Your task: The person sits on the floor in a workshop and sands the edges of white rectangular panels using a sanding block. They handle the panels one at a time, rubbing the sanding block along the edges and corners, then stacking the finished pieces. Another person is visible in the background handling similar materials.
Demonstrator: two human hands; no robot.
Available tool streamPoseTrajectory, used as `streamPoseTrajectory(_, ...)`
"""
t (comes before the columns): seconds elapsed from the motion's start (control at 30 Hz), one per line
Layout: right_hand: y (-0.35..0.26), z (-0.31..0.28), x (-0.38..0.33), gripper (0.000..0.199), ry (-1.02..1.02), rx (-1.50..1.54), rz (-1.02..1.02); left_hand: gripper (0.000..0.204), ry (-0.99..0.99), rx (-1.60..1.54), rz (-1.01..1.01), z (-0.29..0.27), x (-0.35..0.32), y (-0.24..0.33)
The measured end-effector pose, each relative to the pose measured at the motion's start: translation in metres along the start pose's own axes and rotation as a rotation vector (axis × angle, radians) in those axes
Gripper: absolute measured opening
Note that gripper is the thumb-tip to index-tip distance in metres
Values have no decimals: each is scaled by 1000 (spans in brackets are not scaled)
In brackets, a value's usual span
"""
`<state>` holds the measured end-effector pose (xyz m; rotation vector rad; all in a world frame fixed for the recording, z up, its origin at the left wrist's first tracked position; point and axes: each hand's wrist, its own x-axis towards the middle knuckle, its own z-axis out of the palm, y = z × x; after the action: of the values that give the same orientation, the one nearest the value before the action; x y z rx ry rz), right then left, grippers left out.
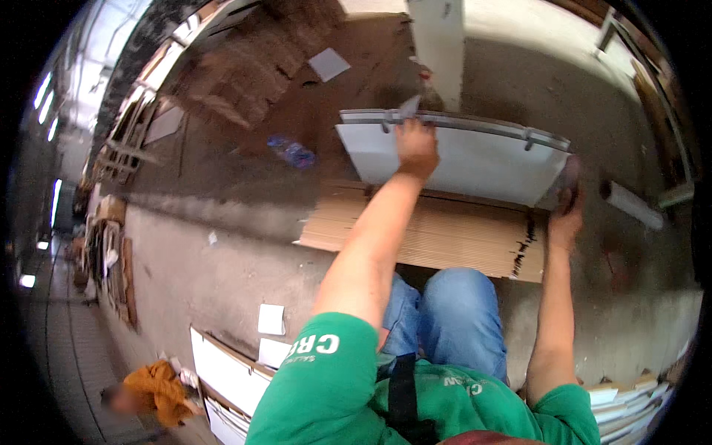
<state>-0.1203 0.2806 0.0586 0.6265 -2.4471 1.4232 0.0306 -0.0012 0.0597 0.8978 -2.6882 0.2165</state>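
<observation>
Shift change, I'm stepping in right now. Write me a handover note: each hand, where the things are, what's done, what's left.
Left hand: pressed on the far edge of the white panel, by its grey metal rail.
Right hand: at the panel's right corner, gripping a small dark object I cannot identify.
The panel lies on a stack of corrugated cardboard sheets on the concrete floor, in front of the knees.
More white panels are stacked at the lower left and lower right.
Done: rail sits along the far edge.
Left: cannot tell from this view.

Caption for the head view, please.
Left hand presses on a white board over a cardboard stack; right hand at the board's corner.
</observation>
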Motion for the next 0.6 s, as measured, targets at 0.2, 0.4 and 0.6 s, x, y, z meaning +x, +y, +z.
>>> streamPoseTrajectory(0.2, 6, -6, 10, 45, 69, 32, -33, 36, -55, -87, 67, -2, 9, 13)
streamPoseTrajectory(0.4, -27, -11, 56, 33, -339, 6, 82, 34, -142, -300, 139, 1, 7, 59)
streamPoseTrajectory(0.6, -60, 30, 91, 34, -694, -725, -11, 29, -104, -251, 124, 9, 6, 106)
